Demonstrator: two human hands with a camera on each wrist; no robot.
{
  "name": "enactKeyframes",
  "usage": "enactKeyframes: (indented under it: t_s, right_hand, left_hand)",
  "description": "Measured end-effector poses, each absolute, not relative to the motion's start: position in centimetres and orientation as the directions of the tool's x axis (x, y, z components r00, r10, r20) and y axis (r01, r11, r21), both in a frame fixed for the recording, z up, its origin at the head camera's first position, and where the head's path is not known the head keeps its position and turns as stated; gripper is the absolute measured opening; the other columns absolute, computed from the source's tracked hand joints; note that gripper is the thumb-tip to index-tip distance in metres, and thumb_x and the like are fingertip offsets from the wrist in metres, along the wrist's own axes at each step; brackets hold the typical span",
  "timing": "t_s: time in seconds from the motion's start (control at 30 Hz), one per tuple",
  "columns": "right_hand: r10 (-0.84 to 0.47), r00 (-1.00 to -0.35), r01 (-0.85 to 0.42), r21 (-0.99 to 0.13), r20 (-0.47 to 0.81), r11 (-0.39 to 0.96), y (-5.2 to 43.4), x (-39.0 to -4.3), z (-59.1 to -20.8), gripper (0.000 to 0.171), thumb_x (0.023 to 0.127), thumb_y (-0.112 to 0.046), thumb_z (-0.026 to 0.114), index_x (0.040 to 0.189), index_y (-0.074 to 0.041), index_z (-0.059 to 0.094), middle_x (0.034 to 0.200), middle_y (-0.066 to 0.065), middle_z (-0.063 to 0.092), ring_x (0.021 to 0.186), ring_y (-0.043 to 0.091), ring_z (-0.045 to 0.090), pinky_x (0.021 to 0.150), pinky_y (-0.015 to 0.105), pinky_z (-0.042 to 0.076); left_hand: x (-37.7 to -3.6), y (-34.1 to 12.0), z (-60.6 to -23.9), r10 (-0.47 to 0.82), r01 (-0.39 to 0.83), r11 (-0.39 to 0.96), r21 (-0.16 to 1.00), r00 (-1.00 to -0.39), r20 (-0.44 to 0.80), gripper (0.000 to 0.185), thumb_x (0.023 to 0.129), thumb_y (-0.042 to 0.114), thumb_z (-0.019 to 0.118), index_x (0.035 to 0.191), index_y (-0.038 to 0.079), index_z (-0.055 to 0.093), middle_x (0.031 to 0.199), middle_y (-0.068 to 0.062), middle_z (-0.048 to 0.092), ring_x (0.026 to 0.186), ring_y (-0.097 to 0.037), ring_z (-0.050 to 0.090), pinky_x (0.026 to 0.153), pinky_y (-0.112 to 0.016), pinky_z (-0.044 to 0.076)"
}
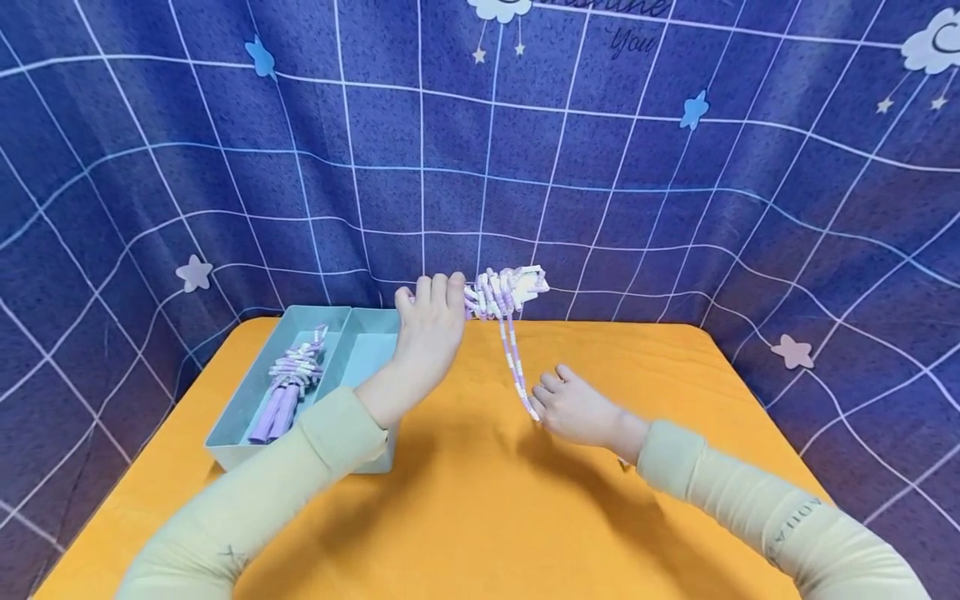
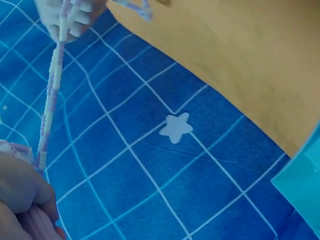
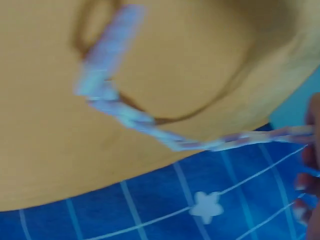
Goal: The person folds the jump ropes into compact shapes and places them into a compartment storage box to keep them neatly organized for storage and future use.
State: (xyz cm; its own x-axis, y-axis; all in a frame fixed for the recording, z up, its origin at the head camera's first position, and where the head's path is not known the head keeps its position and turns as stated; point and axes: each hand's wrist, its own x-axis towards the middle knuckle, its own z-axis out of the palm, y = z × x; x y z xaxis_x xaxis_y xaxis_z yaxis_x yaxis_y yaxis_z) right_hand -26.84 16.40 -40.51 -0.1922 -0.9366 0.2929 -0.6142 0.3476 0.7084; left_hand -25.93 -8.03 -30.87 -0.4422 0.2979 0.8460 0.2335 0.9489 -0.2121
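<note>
My left hand (image 1: pixel 431 329) grips a purple-and-white beaded jump rope (image 1: pixel 498 293), raised over the far side of the table. Its wound coils stick out to the right of the fist. In the left wrist view, smooth purple handles (image 2: pixel 37 222) show inside the curled fingers. A doubled strand (image 1: pixel 513 358) runs down from the coils to my right hand (image 1: pixel 577 408), whose fingers are curled round it. Beyond the right fingers, in the right wrist view, a loose length (image 3: pixel 175 142) trails off to a blurred, thicker end (image 3: pixel 112 42).
A pale blue-green divided box (image 1: pixel 232 457) stands at the left of the orange-covered table (image 1: pixel 480 517). Its left compartment holds a second beaded jump rope (image 1: pixel 296 367), wound up with purple handles. A dark blue gridded curtain (image 1: pixel 480 200) surrounds the table.
</note>
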Motion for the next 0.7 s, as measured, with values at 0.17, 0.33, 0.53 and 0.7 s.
enactKeyframes:
  t_s: [0.17, 0.33, 0.53, 0.7]
  right_hand:
    - [-0.922, -0.279, -0.584, 0.714, 0.269, 0.385, 15.9, -25.6, -39.7, 0.022, 0.088, -0.027, 0.047, 0.078, -0.010, 0.056, 0.066, 0.000, 0.053, 0.063, 0.019, 0.046, 0.064, 0.034, 0.032]
    - [-0.924, -0.276, -0.561, 0.736, 0.265, 0.379, 15.7, -24.8, -38.3, 0.024, 0.091, -0.019, 0.036, 0.075, -0.011, 0.053, 0.064, 0.000, 0.049, 0.061, 0.018, 0.044, 0.063, 0.034, 0.031]
    - [-0.938, -0.233, -0.546, 0.763, 0.257, 0.345, 15.4, -23.9, -35.3, 0.025, 0.093, -0.014, 0.031, 0.077, -0.011, 0.050, 0.067, 0.001, 0.046, 0.062, 0.019, 0.039, 0.063, 0.034, 0.031]
    - [-0.941, -0.211, -0.543, 0.769, 0.264, 0.337, 15.2, -23.6, -32.5, 0.026, 0.094, -0.012, 0.026, 0.077, -0.010, 0.046, 0.068, 0.002, 0.042, 0.062, 0.020, 0.037, 0.063, 0.034, 0.030]
  left_hand:
    - [-27.0, -8.5, -31.5, 0.287, 0.173, 0.957, -0.233, -0.436, 0.853, 0.034, 0.098, 0.009, 0.019, 0.111, 0.001, 0.049, 0.084, -0.013, 0.051, 0.079, -0.031, 0.047, 0.069, -0.046, 0.035]
    - [-27.8, -9.2, -32.0, 0.302, 0.186, 0.952, -0.244, -0.436, 0.847, 0.034, 0.097, 0.008, 0.022, 0.112, 0.000, 0.051, 0.085, -0.014, 0.053, 0.083, -0.033, 0.049, 0.077, -0.050, 0.037]
    - [-28.5, -10.0, -32.7, 0.326, 0.223, 0.944, -0.244, -0.501, 0.802, 0.035, 0.096, 0.008, 0.021, 0.115, -0.001, 0.050, 0.088, -0.016, 0.052, 0.085, -0.033, 0.048, 0.079, -0.049, 0.035]
    - [-28.7, -10.3, -33.2, 0.366, 0.249, 0.930, -0.270, -0.556, 0.746, 0.037, 0.096, 0.007, 0.022, 0.120, -0.001, 0.049, 0.095, -0.018, 0.053, 0.092, -0.035, 0.048, 0.081, -0.050, 0.035]
